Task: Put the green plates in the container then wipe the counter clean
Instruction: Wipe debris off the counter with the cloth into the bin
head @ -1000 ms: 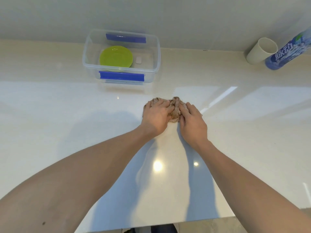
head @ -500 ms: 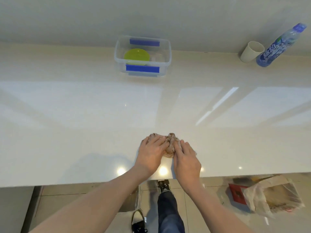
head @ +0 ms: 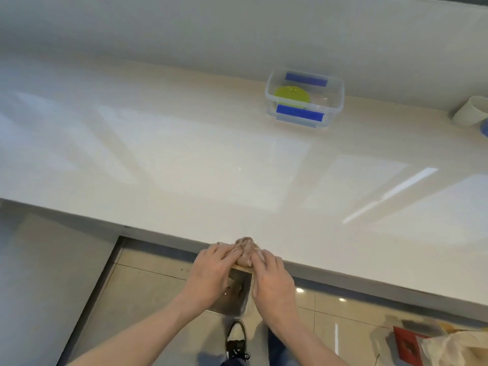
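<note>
A crumpled brown cloth sits at the very front edge of the glossy cream counter. My left hand and my right hand press on it side by side, fingers over the cloth, palms hanging past the counter's edge. Far back on the right stands a clear plastic container with blue clips. Green plates lie inside it, at its left end.
A white cup lies on its side at the back right, by the wall. Below the counter's edge are a tiled floor, my shoe, a small bin under my hands, and a plastic bag at the right.
Both hands have dragged the cloth from the counter's middle back to its front edge. The view has swung left, so the container now sits further right and the bottle is nearly out of view.
</note>
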